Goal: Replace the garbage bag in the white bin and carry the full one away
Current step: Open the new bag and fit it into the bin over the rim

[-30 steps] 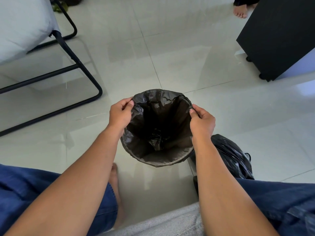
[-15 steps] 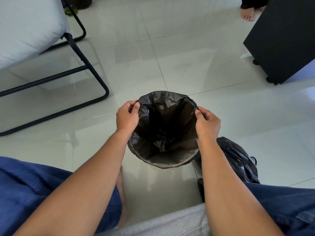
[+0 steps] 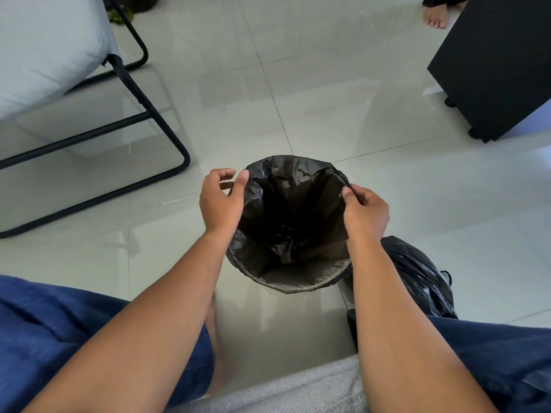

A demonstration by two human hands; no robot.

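Note:
A fresh black garbage bag lines the small round bin on the floor between my knees; its edge is folded over the rim, so the bin's white wall is hidden. My left hand is at the left rim with its fingers spread off the bag and only the thumb tip against the plastic. At the right rim my right hand pinches the bag's edge between thumb and fingers. The full black bag, tied at the top, lies on the floor just right of the bin, behind my right forearm.
A black metal chair frame with a pale cushion stands at the left. A black cabinet on castors is at the back right, with another person's bare foot beside it. Glossy tiled floor lies beyond the bin.
My left hand has let go of the rim and spread its fingers, the thumb still touching. The right hand keeps its pinch. The view has shifted slightly.

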